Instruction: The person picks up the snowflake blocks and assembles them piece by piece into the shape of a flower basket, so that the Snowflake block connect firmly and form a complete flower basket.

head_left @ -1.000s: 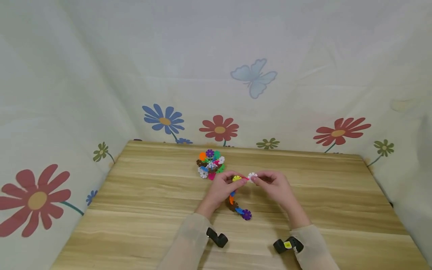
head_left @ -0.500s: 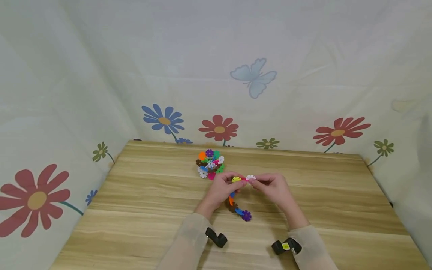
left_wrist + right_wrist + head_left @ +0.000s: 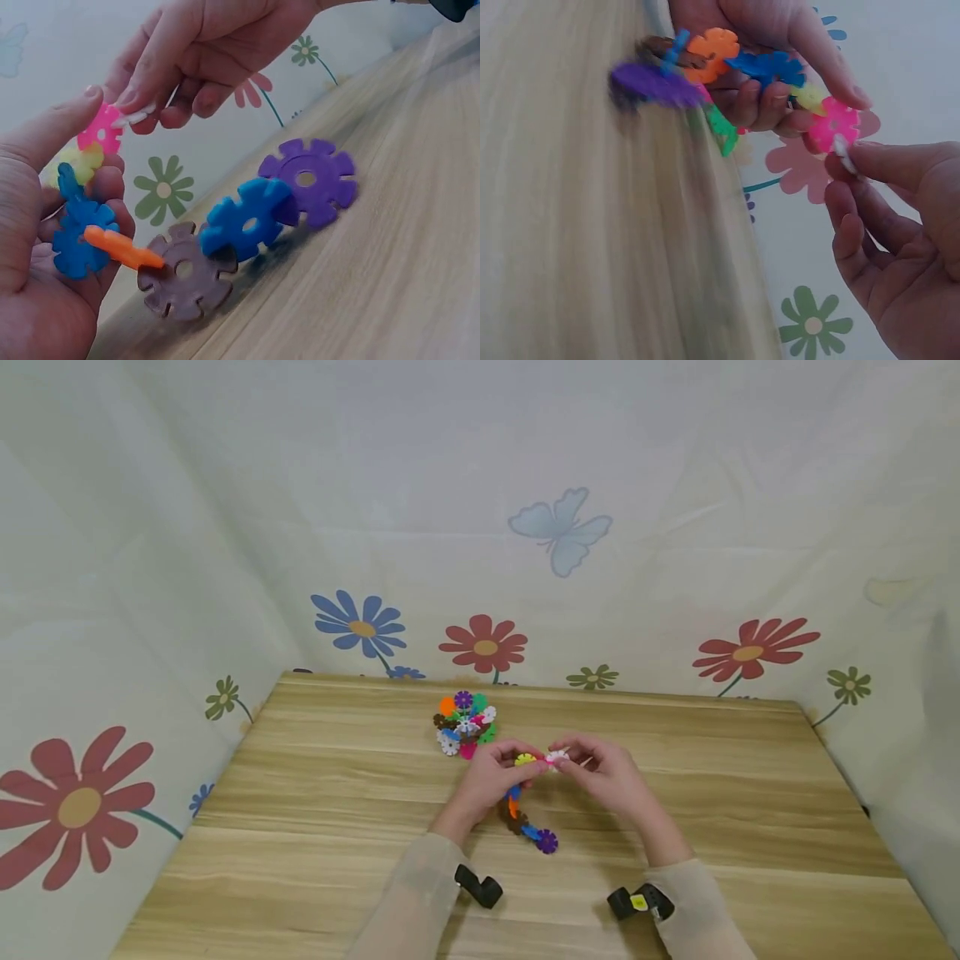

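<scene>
A curved chain of notched plastic snowflake discs hangs from my left hand (image 3: 483, 785), which grips it near its upper end. Along it run a purple disc (image 3: 306, 180), a blue disc (image 3: 244, 221), a brown disc (image 3: 184, 289), an orange disc (image 3: 124, 247), further blue, a yellow disc (image 3: 82, 161) and a pink disc (image 3: 100, 129). The left thumb lies at the pink disc. Between thumb and fingers, my right hand (image 3: 611, 781) pinches a white disc (image 3: 844, 154) whose edge meets the pink one; how deeply they interlock is hidden. The purple end hangs low by the tabletop.
A heap of mixed-colour snowflake discs (image 3: 465, 727) lies on the wooden table (image 3: 337, 802), beyond the left hand. Black wrist cameras sit on the left sleeve (image 3: 408, 893) and the right sleeve (image 3: 701, 902). A flower-printed cloth (image 3: 420, 527) stands behind the table.
The white disc has come slightly left against the pink disc. My right fingers have shifted their hold on it, the index finger now arching higher. The left hand keeps its grip almost unmoved.
</scene>
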A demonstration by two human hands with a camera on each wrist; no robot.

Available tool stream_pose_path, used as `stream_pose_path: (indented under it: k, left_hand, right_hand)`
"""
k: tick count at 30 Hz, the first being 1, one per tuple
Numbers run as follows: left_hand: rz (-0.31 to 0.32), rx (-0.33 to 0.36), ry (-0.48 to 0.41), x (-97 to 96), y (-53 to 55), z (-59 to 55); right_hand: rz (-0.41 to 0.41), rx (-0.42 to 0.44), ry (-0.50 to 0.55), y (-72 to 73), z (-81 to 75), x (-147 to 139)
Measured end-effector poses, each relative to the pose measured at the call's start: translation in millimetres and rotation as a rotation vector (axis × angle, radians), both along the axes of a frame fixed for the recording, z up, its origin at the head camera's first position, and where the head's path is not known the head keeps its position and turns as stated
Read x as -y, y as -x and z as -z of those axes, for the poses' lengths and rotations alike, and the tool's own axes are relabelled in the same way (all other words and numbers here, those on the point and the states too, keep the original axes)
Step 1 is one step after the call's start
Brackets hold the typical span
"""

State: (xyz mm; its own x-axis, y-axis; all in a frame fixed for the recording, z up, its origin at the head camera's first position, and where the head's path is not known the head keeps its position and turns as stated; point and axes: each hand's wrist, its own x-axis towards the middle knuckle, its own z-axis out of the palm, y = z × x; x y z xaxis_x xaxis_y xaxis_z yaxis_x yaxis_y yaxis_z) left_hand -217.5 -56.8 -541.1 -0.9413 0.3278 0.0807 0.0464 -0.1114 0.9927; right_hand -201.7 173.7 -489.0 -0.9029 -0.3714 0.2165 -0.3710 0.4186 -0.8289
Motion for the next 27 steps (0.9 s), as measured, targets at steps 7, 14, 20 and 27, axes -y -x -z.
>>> stream_pose_path:
  k: [7, 14, 20, 27]
  left_hand:
    - [0.025, -0.055, 0.024, 5.5, -0.5, -1.5]
    - [0.06, -0.15, 0.105, 13.1, 0.7, -1.2]
    - [0.057, -0.196, 0.053, 16.2, -1.8, -1.0]
    - [0.037, -0.145, -0.001, 11.0, 0.3, -1.2]
  right_hand:
    - [-0.028, 0.019, -0.032, -1.0, -7.6, -15]
    - [0.003, 0.008, -0.022, -1.1, -10.6, -33]
    - [0.101, -0.016, 0.039, 1.4, -9.6, -49]
    - [0.178, -0.062, 0.14, 2.3, -8.6, -54]
